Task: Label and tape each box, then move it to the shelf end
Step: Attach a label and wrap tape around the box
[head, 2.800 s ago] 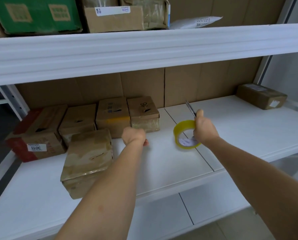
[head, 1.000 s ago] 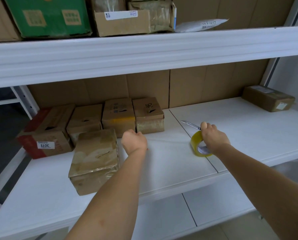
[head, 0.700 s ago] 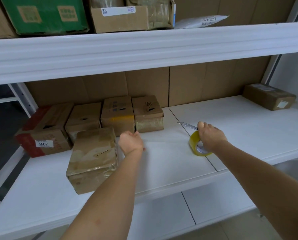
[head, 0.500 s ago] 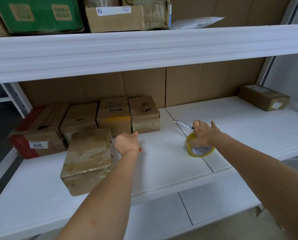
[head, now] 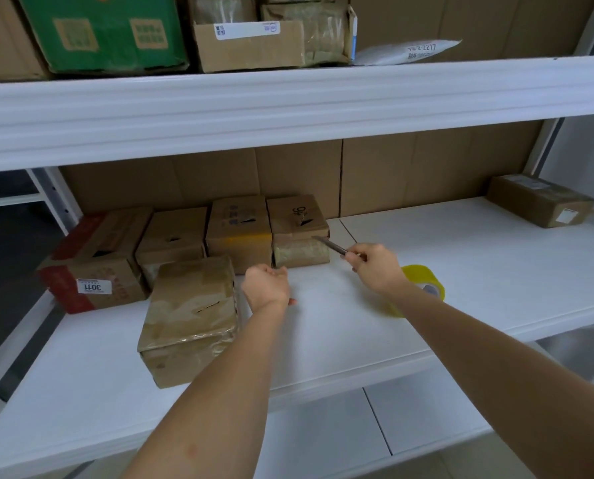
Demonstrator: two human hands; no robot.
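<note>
Head view: right hand (head: 378,267) grips blade (head: 330,245); left hand (head: 266,286) clenched beside tape-wrapped (wrinkled) box (head: 190,314).

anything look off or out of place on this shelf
One taped box sits apart from the back row of boxes, pulled toward the front edge and turned askew. Its tape looks wrinkled. The right hand holds a blade pointing toward the row.

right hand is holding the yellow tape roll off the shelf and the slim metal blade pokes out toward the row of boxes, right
Not quite. In the head view the yellow tape roll lies on the white shelf board, behind the right wrist, and no hand holds it. The right hand grips only the slim metal blade, which does point toward the row of brown cardboard boxes.
</note>
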